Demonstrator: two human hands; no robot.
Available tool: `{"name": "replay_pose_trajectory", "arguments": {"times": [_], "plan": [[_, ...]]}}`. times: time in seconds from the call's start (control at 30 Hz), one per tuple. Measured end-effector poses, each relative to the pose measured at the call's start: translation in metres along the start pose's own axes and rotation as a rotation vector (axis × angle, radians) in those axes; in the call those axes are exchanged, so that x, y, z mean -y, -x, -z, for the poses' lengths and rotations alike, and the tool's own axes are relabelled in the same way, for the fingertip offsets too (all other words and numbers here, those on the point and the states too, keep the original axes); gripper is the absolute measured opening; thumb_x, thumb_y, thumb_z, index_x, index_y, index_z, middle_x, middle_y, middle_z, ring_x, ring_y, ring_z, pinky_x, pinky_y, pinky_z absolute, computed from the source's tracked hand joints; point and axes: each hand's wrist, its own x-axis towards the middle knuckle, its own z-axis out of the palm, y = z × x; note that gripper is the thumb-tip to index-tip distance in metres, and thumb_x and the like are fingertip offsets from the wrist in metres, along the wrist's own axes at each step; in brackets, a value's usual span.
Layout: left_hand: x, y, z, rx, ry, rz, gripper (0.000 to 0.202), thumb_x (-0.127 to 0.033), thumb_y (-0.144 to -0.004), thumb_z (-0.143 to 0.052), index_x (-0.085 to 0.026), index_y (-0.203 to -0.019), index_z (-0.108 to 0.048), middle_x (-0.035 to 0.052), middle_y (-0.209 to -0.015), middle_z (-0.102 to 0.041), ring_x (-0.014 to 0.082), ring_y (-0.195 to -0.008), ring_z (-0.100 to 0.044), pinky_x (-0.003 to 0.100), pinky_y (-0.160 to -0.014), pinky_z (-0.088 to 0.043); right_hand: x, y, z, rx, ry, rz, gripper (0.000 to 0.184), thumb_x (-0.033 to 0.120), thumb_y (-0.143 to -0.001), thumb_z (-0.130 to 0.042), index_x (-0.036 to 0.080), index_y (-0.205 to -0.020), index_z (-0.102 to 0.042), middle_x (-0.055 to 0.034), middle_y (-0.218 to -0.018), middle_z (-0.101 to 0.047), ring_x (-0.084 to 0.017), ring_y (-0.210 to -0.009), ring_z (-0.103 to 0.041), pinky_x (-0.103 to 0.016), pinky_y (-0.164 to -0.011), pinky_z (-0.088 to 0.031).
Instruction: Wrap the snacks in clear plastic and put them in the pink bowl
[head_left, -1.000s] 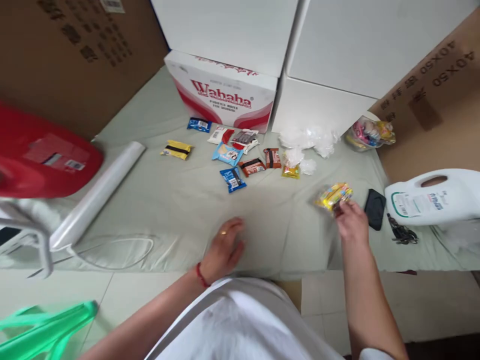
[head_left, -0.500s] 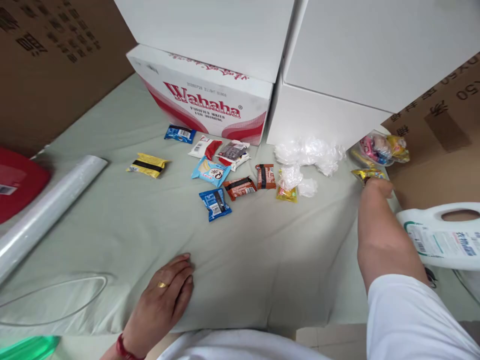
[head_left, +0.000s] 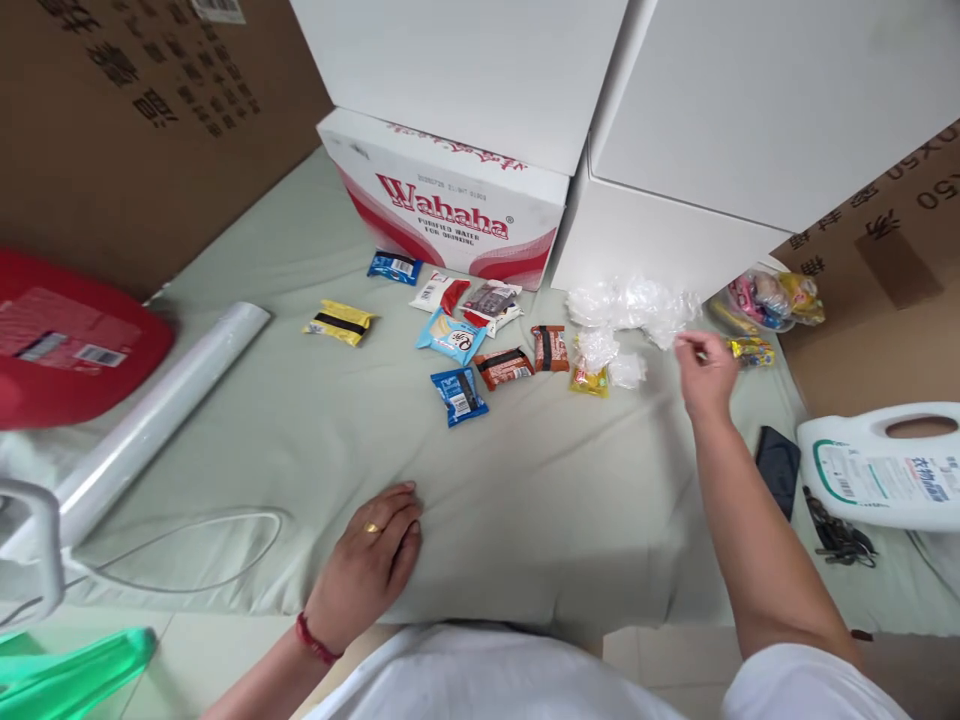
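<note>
My left hand (head_left: 371,555) lies palm down on the pale green cloth, its fingers stretched and holding nothing. At the right, my right hand (head_left: 706,372) is pinched at the edge of a heap of crumpled clear plastic (head_left: 630,305); what its fingertips hold, if anything, I cannot make out. Just right of that hand is a yellow shiny packet (head_left: 752,352). Between the hands and the boxes lie small snack packets: a blue one (head_left: 459,396), a light blue one (head_left: 451,337), two brown ones, a yellow one (head_left: 339,323) and several more.
A Wahaha carton (head_left: 450,215) and white boxes (head_left: 675,225) stand at the back. A container of colourful packets (head_left: 772,298) is at the right. Nearby are a white jug (head_left: 885,470), a black phone-like object (head_left: 777,470) and keys (head_left: 840,535). A plastic roll (head_left: 165,420) and red container (head_left: 75,340) stand left.
My right hand has moved left, away from the yellow shiny packet, to the clear plastic heap. The packet now lies free on the cloth. The view has shifted; my left hand rests as before.
</note>
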Motion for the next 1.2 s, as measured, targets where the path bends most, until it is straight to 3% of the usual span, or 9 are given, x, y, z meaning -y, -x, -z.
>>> {"name": "replay_pose_trajectory", "arguments": {"times": [0.17, 0.27, 0.37, 0.53, 0.67, 0.77, 0.97, 1.1, 1.2], "plan": [[-0.002, 0.000, -0.002, 0.004, 0.045, 0.029, 0.019, -0.017, -0.094, -0.053, -0.021, -0.103, -0.069, 0.0085, -0.108, -0.073, 0.0259, -0.118, -0.069, 0.042, -0.101, -0.060, 0.054, 0.016, -0.058, 0.328, 0.265, 0.121, 0.044, 0.049, -0.086, -0.069, 0.021, -0.119, -0.071, -0.0067, -0.098, -0.066, -0.020, -0.085, -0.057, -0.036, -0.084, -0.049], [-0.003, 0.001, 0.000, -0.004, 0.118, 0.059, 0.020, -0.017, -0.095, -0.050, -0.022, -0.100, -0.069, 0.0084, -0.106, -0.073, 0.0250, -0.117, -0.069, 0.042, -0.101, -0.060, 0.068, 0.018, -0.078, 0.314, 0.367, 0.024, 0.031, 0.043, -0.080, -0.072, 0.019, -0.098, -0.074, -0.0075, -0.088, -0.064, -0.024, -0.091, -0.057, -0.038, -0.086, -0.048], [-0.005, 0.000, 0.006, -0.055, 0.261, 0.151, 0.018, -0.019, -0.095, -0.050, -0.022, -0.097, -0.067, 0.0089, -0.106, -0.072, 0.0232, -0.113, -0.069, 0.038, -0.094, -0.061, 0.078, 0.038, -0.074, 0.141, 0.084, -0.141, 0.027, 0.045, -0.080, -0.069, 0.018, -0.082, -0.069, -0.0041, -0.078, -0.062, -0.022, -0.085, -0.058, -0.036, -0.083, -0.050], [-0.031, -0.021, 0.007, -0.051, 0.660, 0.555, 0.026, -0.041, -0.098, -0.049, -0.021, -0.087, -0.062, 0.0027, -0.084, -0.065, 0.0155, -0.077, -0.064, 0.029, -0.071, -0.056, 0.105, 0.141, -0.066, 0.045, -0.669, -0.387, 0.042, 0.057, -0.080, -0.068, 0.019, -0.096, -0.068, -0.0054, -0.098, -0.069, -0.021, -0.091, -0.064, -0.035, -0.081, -0.054], [-0.063, -0.053, -0.017, 0.172, 1.120, 0.709, 0.042, -0.063, -0.089, -0.058, -0.021, -0.093, -0.055, -0.0001, -0.076, -0.061, 0.0152, -0.072, -0.062, 0.023, -0.054, -0.047, 0.132, 0.238, -0.071, 0.115, -0.322, -0.265, 0.033, 0.052, -0.089, -0.063, 0.020, -0.089, -0.072, -0.0060, -0.098, -0.065, -0.020, -0.091, -0.061, -0.033, -0.084, -0.050], [-0.076, -0.067, -0.039, 0.222, 1.082, 0.749, 0.037, -0.047, -0.074, -0.078, -0.020, -0.088, -0.057, -0.0017, -0.077, -0.060, 0.0137, -0.070, -0.057, 0.023, -0.057, -0.047, 0.139, 0.278, -0.073, 0.249, -0.213, -0.174, 0.033, 0.049, -0.091, -0.061, 0.021, -0.103, -0.075, -0.0067, -0.101, -0.067, -0.021, -0.094, -0.062, -0.035, -0.088, -0.049], [-0.071, -0.061, -0.051, 0.172, 1.187, 0.858, 0.015, -0.025, -0.071, -0.070, -0.019, -0.073, -0.057, -0.0040, -0.068, -0.057, 0.0114, -0.066, -0.056, 0.025, -0.064, -0.049, 0.128, 0.280, -0.064, 0.158, -0.491, -0.531, 0.035, 0.052, -0.078, -0.074, 0.020, -0.093, -0.068, 0.0042, -0.068, -0.058, -0.013, -0.060, -0.048, -0.026, -0.061, -0.040], [-0.067, -0.057, -0.047, 0.011, 1.679, 1.019, 0.026, -0.023, -0.061, -0.077, -0.019, -0.073, -0.054, -0.0028, -0.072, -0.062, 0.0122, -0.068, -0.060, 0.027, -0.069, -0.052, 0.129, 0.284, -0.055, 0.333, -0.703, -0.634, 0.036, 0.048, -0.068, -0.084, 0.021, -0.084, -0.066, 0.0028, -0.072, -0.062, -0.011, -0.060, -0.047, -0.024, -0.059, -0.039], [-0.065, -0.058, -0.045, -0.067, 1.815, 1.064, 0.028, -0.025, -0.061, -0.077, -0.020, -0.070, -0.050, -0.0033, -0.068, -0.060, 0.0136, -0.066, -0.060, 0.029, -0.068, -0.052, 0.133, 0.293, -0.051, 0.459, -0.683, -0.604, 0.028, 0.041, -0.070, -0.081, 0.020, -0.085, -0.070, 0.0013, -0.075, -0.066, -0.013, -0.066, -0.051, -0.026, -0.065, -0.043]]}}
